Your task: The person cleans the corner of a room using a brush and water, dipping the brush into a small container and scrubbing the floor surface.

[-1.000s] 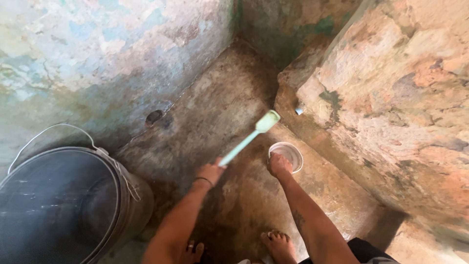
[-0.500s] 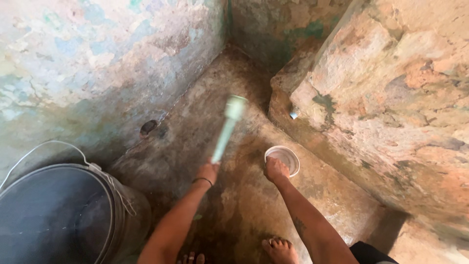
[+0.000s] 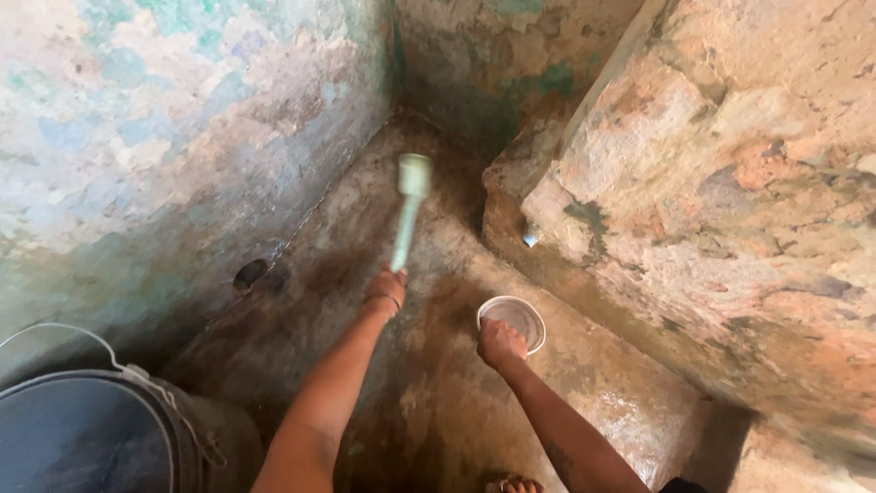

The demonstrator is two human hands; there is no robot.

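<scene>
Stained concrete floor (image 3: pixel 438 402) runs into a corner of peeling walls (image 3: pixel 164 137), where my left hand (image 3: pixel 387 288) has its fingers wrapped around the handle of a pale green brush (image 3: pixel 408 212) reaching toward the corner, while my right hand (image 3: pixel 499 344) grips the near rim of a small white cup (image 3: pixel 516 319) sitting on the floor, a dark bucket (image 3: pixel 91 438) at lower left.

Dim daylight, murky corners, motion-blurred brush (image 3: pixel 408 205).

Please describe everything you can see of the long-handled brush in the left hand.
The brush is pale green and looks like plastic, with a straight slim handle and a small blocky head. Its bristles cannot be made out. The left hand grips the handle's lower end, so the head points away toward the corner, over the stained concrete floor. Whether the head touches the floor is unclear.
</scene>
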